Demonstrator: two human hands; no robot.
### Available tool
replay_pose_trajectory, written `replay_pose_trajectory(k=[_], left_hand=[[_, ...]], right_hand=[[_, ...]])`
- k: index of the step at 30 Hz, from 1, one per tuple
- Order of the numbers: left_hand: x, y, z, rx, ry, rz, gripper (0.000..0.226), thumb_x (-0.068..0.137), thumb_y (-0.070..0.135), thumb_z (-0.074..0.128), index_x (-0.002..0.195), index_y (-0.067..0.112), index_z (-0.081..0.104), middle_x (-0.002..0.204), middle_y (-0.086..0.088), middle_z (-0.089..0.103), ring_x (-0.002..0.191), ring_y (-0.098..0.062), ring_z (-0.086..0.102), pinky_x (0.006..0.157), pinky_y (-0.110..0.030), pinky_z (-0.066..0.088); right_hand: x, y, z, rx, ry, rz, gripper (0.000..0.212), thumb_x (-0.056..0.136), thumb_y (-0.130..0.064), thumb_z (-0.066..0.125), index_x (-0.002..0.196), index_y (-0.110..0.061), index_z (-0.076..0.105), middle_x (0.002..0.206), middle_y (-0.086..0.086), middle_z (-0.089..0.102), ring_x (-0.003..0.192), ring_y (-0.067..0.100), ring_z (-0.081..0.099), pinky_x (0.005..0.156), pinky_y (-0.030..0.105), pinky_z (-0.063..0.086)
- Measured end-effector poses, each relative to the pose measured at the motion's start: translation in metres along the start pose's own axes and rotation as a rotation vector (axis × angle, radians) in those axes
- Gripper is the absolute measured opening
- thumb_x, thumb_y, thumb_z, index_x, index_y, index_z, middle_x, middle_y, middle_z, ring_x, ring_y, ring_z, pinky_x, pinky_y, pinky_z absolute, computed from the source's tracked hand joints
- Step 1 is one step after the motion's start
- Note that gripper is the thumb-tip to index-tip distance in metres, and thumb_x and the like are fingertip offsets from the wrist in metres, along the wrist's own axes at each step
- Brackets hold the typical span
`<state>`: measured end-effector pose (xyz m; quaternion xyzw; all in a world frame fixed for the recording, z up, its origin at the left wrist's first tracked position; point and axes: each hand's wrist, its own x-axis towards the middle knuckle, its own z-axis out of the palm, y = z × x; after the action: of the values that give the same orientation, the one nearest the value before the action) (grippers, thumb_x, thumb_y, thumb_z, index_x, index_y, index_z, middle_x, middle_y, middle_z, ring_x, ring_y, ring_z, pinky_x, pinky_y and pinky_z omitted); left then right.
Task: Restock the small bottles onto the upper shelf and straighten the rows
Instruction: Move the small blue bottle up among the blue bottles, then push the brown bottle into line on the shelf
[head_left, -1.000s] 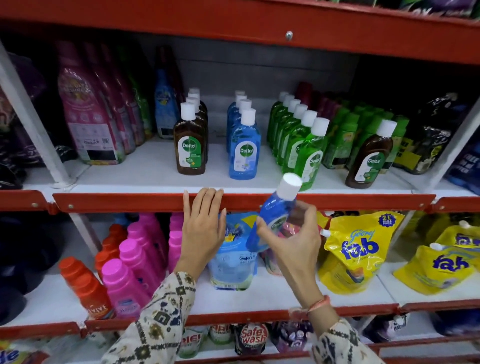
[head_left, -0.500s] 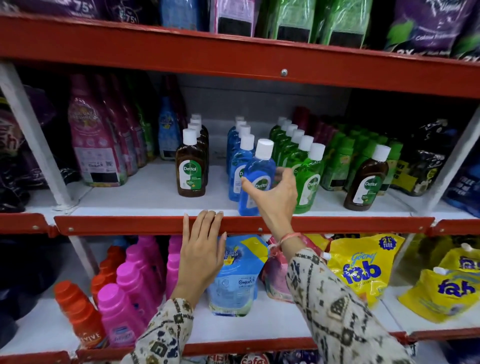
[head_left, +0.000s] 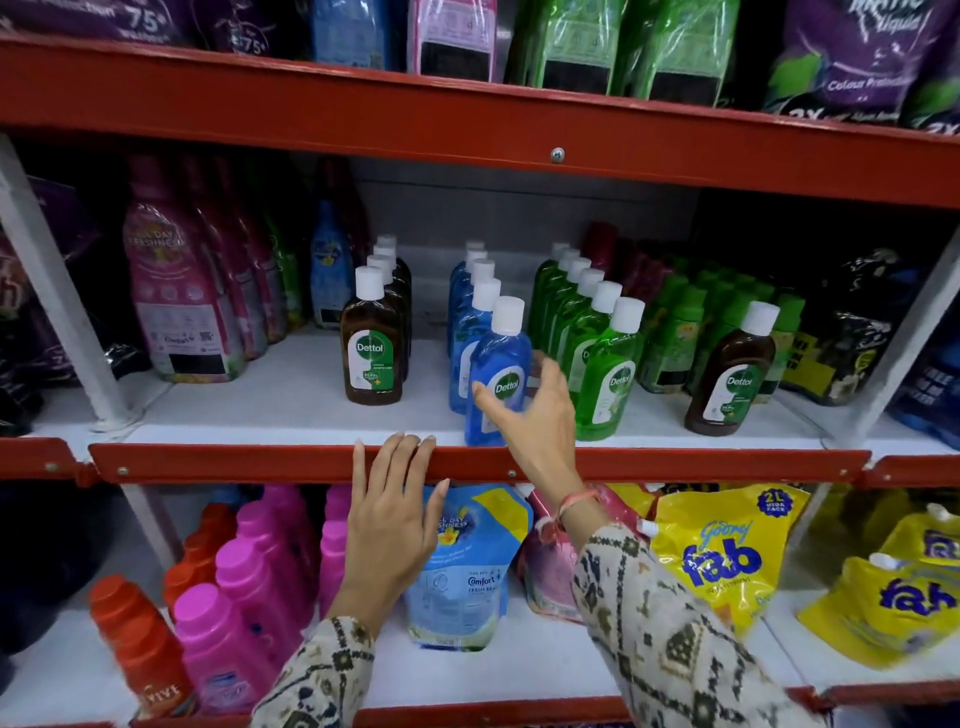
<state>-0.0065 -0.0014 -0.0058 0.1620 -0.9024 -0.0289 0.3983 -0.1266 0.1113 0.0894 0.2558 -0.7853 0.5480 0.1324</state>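
**Blue Dettol bottle at the front of its row**

The red-edged upper shelf (head_left: 218, 415) carries rows of small Dettol bottles: brown (head_left: 373, 343), blue and green (head_left: 605, 374). The front blue bottle (head_left: 500, 364) stands upright near the shelf's front edge, at the head of the blue row (head_left: 475, 312). The right hand (head_left: 535, 415) is at its lower side, fingers (head_left: 491, 405) spread open; contact is unclear. The left hand (head_left: 389, 519) lies flat, fingers extended over the red shelf lip (head_left: 208, 462), gripping nothing.
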Motion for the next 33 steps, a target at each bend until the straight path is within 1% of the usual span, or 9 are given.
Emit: replay_pose_trajectory(k=[2,4,6,8,14,21,25,28,33], left_hand=[[0.002,0.002,0.000,0.018,0.025,-0.012,0.049,0.099,0.040,0.034,0.132,0.010,0.054,0.127,-0.009,0.061,0.127,-0.027,0.050,0.117,-0.055,0.024],[0.004,0.004,0.001,0.042,0.057,-0.027,0.049,0.099,0.040,0.033,0.127,0.009,0.058,0.121,-0.010,0.064,0.120,-0.028,0.054,0.115,-0.055,0.026],[0.006,0.007,0.003,0.063,0.079,-0.040,0.049,0.100,0.040,0.033,0.123,0.007,0.060,0.116,-0.011,0.066,0.115,-0.031,0.058,0.114,-0.056,0.028],[0.007,0.008,0.005,0.078,0.094,-0.049,0.049,0.099,0.040,0.035,0.121,0.006,0.062,0.113,-0.012,0.067,0.113,-0.032,0.059,0.114,-0.057,0.029],[0.006,0.011,0.005,0.059,0.085,-0.061,0.050,0.098,0.041,0.033,0.119,0.005,0.061,0.112,-0.013,0.066,0.112,-0.032,0.059,0.115,-0.056,0.026],[0.006,0.018,0.002,0.004,0.068,-0.109,0.046,0.096,0.040,0.034,0.115,0.007,0.060,0.112,-0.011,0.064,0.113,-0.030,0.056,0.118,-0.053,0.022],[0.007,0.021,-0.001,-0.013,0.085,-0.128,0.048,0.097,0.043,0.030,0.112,0.009,0.060,0.108,-0.009,0.064,0.112,-0.027,0.053,0.117,-0.049,0.020],[0.009,0.024,-0.002,-0.029,0.126,-0.120,0.050,0.098,0.045,0.028,0.110,0.009,0.060,0.105,-0.007,0.063,0.108,-0.025,0.052,0.116,-0.051,0.024],[0.009,0.022,-0.003,-0.029,0.093,-0.129,0.055,0.099,0.049,0.023,0.111,0.010,0.059,0.106,-0.004,0.062,0.107,-0.026,0.056,0.117,-0.051,0.025]], right_hand=[[-0.007,0.006,-0.011,0.002,0.038,-0.015,0.073,0.082,-0.048,0.071,0.141,-0.016,0.043,0.140,0.003,0.051,0.126,0.019,0.051,0.104,0.037,0.044],[-0.012,0.014,-0.026,0.008,0.147,-0.030,0.056,0.086,-0.042,0.068,0.133,-0.021,0.049,0.130,-0.004,0.054,0.118,0.015,0.054,0.100,0.039,0.048],[-0.014,0.024,-0.043,0.023,0.261,0.002,0.042,0.088,-0.033,0.067,0.125,-0.020,0.053,0.121,-0.005,0.053,0.110,0.015,0.055,0.096,0.042,0.050],[-0.010,0.038,-0.062,0.021,0.358,0.051,0.038,0.089,-0.026,0.067,0.123,-0.016,0.053,0.118,-0.004,0.049,0.108,0.016,0.052,0.097,0.042,0.049],[0.017,0.080,-0.109,-0.023,0.533,0.126,0.052,0.084,-0.014,0.070,0.129,-0.003,0.047,0.128,0.019,0.050,0.118,0.034,0.046,0.098,0.039,0.037],[0.056,0.110,-0.137,-0.116,0.539,0.206,0.078,0.079,-0.016,0.076,0.143,0.000,0.034,0.141,0.026,0.042,0.131,0.044,0.035,0.109,0.051,0.031],[0.074,0.125,-0.149,-0.146,0.505,0.278,0.096,0.074,-0.020,0.083,0.147,0.005,0.026,0.145,0.031,0.036,0.135,0.048,0.032,0.111,0.052,0.027],[0.083,0.133,-0.151,-0.129,0.497,0.281,0.092,0.073,-0.023,0.085,0.142,0.009,0.033,0.141,0.032,0.040,0.131,0.050,0.038,0.107,0.054,0.034],[0.083,0.134,-0.150,-0.136,0.542,0.248,0.085,0.066,-0.028,0.088,0.129,0.007,0.044,0.130,0.028,0.047,0.123,0.046,0.046,0.097,0.052,0.042]])
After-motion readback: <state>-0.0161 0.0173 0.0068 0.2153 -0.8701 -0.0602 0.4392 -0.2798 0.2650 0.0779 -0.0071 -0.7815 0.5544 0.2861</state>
